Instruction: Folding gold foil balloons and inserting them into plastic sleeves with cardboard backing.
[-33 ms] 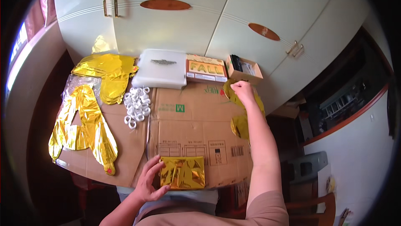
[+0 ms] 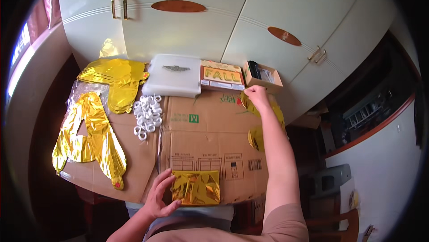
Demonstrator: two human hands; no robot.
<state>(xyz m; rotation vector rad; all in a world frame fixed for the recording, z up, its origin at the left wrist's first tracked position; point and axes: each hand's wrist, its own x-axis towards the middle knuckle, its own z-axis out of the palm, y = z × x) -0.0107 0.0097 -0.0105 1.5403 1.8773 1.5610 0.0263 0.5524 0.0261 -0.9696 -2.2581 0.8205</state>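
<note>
My left hand [image 2: 161, 195] rests with its fingers apart at the left edge of a folded gold foil balloon [image 2: 196, 189], a flat shiny rectangle at the near edge of the cardboard. Stretched out to the far right, my right hand [image 2: 258, 96] has its fingers closed on the edge of a flat gold foil balloon [image 2: 248, 103]; the fingertips are partly hidden. Another rounded part of gold foil [image 2: 255, 138] shows beside my right forearm, which covers some of it. At the left lies a flat, A-shaped gold foil balloon [image 2: 103, 150].
Behind the A-shape is a pile of gold foil balloons [image 2: 120, 78]. Several white ring-shaped rolls [image 2: 146, 119] lie on the cardboard [image 2: 210, 132]. Along the back are a stack of clear plastic bags [image 2: 172, 83], a printed box [image 2: 222, 77] and an open carton [image 2: 268, 82] with black items. Cabinets [image 2: 178, 31] stand behind.
</note>
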